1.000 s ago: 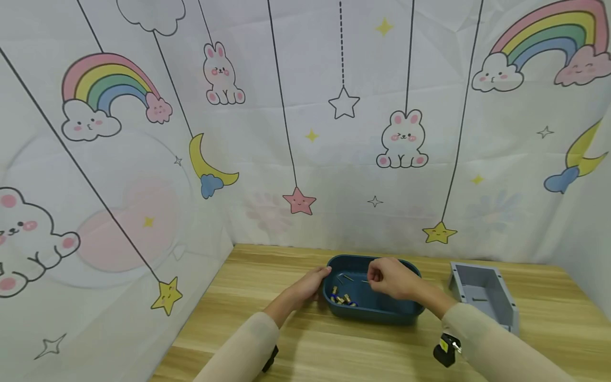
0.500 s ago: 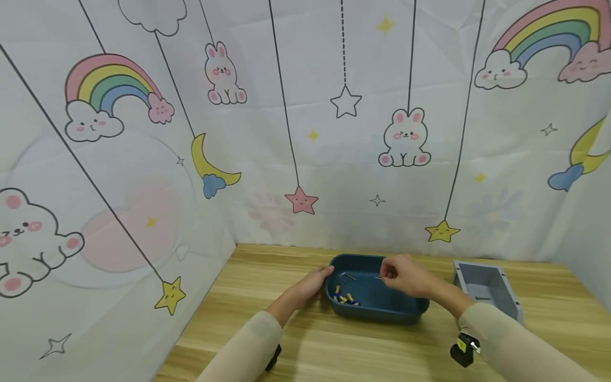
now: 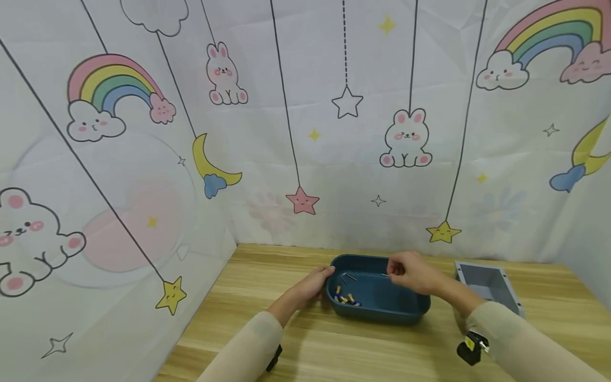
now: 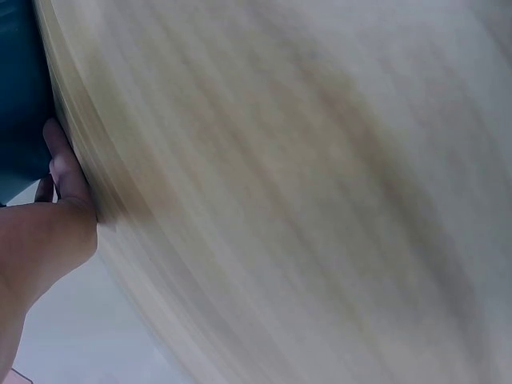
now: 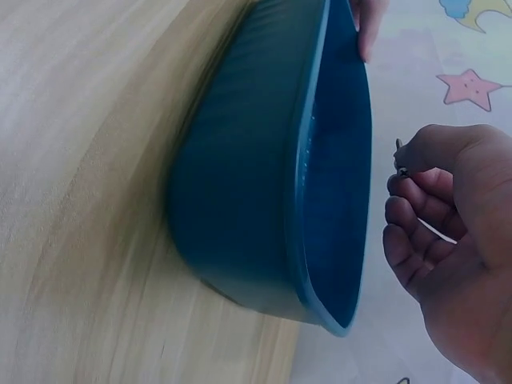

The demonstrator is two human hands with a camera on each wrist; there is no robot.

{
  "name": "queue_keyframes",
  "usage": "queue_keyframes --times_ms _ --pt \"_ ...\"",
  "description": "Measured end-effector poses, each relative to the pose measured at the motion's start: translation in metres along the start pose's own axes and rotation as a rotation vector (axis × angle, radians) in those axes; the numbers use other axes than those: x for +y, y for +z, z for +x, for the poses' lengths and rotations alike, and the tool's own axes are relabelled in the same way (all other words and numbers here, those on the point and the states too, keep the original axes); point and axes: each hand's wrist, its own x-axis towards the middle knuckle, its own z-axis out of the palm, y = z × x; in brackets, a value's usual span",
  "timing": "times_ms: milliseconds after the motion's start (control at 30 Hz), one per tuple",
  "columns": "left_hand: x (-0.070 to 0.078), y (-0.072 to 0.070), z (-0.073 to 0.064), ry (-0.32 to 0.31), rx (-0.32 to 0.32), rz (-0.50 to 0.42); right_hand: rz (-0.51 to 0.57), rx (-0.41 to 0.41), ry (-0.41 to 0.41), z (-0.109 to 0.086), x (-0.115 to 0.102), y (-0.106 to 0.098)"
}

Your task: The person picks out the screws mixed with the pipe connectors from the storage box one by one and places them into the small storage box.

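A blue plastic tub (image 3: 377,314) sits on the wooden table. My left hand (image 3: 309,286) holds its left end, thumb over the rim and fingers along the outer wall; the left wrist view shows those fingers (image 4: 68,172) against it. Above the tub's back right part, my right hand (image 3: 414,273) pinches a small metal screw (image 5: 402,171) between thumb and index finger, its cross-slotted head showing in the right wrist view. Inside the tub's left end lie several brass-coloured fittings with blue parts (image 3: 345,298) and a couple of thin screws (image 3: 350,276).
A grey rectangular box (image 3: 509,289), open on top, stands right of the tub, partly hidden by my right forearm. A white printed cloth (image 3: 343,223) hangs behind the table (image 3: 272,260) and down its left side.
My right hand has moved a little to the right over the tub, with the screw still pinched. The left hand stays at the tub's rim. The head view has shifted slightly.
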Motion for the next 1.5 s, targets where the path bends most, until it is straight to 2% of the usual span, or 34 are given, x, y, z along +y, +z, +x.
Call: queue_keyframes --times_ms 267,633,1000,1500 --pt "-0.003 0.001 -0.001 0.001 0.014 -0.005 0.060 0.032 0.042 -0.011 0.005 -0.011" --pt "-0.004 0.001 -0.001 0.005 0.004 -0.007 0.052 0.083 0.056 -0.024 0.020 -0.023" --pt "-0.003 0.001 -0.006 -0.009 -0.001 -0.033 0.016 0.124 0.084 -0.034 0.024 -0.031" --pt "0.001 0.002 -0.003 -0.017 0.020 -0.013 -0.017 0.138 0.164 -0.046 0.039 -0.050"
